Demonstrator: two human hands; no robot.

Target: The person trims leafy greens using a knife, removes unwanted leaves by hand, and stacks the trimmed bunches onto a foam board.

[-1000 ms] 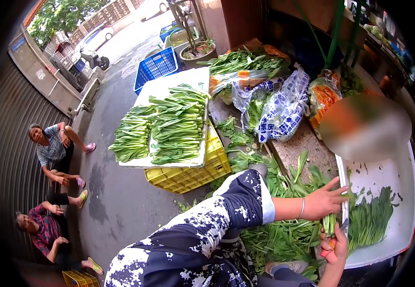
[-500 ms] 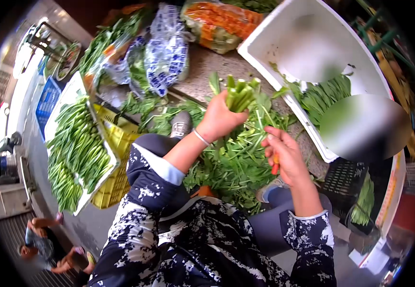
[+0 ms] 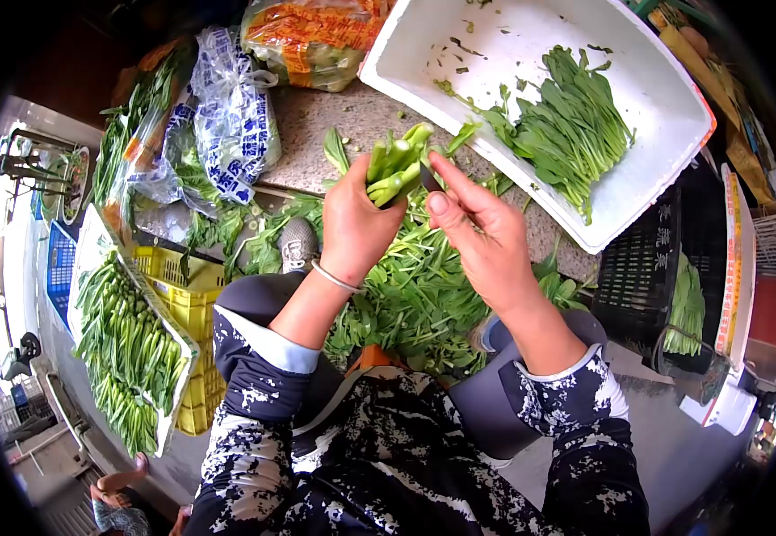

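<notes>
My left hand (image 3: 358, 223), with a bracelet at the wrist, is wrapped round a bunch of green stalks (image 3: 397, 165), cut ends up. My right hand (image 3: 486, 234) is beside it, closed on a small knife (image 3: 430, 179) whose dark blade lies against the stalks; its handle is hidden in the palm. Below both hands a heap of loose leafy greens (image 3: 415, 299) covers the ground between my knees. To the upper right, a white foam box (image 3: 486, 80) holds a pile of leafy greens (image 3: 566, 134).
Bundled greens (image 3: 129, 339) lie on a white foam board over a yellow crate (image 3: 200, 393) at the left. Plastic bags of vegetables (image 3: 236, 125) stand at the upper left. A black crate (image 3: 629, 277) is at the right. Part of a person (image 3: 120, 505) shows at lower left.
The view has swung toward the right and down. My left hand has taken hold of the stalk bunch and lifted it over the heap; my right hand has brought the knife up to it.
</notes>
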